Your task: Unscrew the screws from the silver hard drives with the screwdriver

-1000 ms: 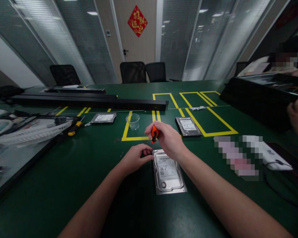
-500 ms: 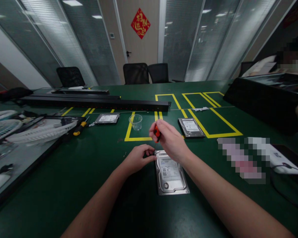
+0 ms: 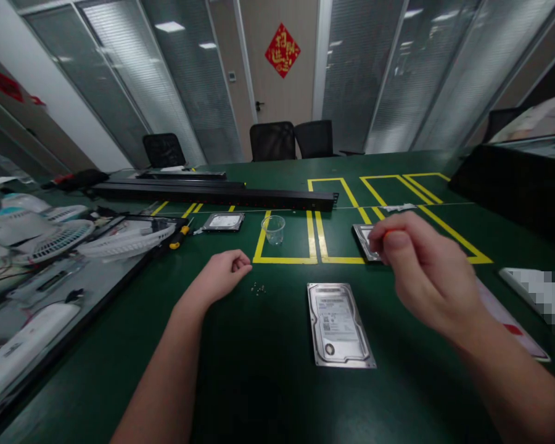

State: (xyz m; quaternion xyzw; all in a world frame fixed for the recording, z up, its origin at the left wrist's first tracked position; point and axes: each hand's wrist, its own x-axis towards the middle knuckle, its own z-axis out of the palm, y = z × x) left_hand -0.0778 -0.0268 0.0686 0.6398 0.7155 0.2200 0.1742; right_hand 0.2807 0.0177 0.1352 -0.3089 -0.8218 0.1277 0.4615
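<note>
Hard drive between loosely curled left hand and right hand pinching orange screwdriver; screws beside.

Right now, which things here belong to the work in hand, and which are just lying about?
In hand:
- hard drive in front of the person
- small screws by the left hand
- orange screwdriver in the right hand

Lying about:
- plastic cup
- far drive
- yellow screwdriver
- fan guards
- black strip

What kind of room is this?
Probably an office meeting room used as a workbench: a long green table marked with yellow tape boxes, black office chairs at its far end, frosted glass walls, and silver hard drives.
</note>
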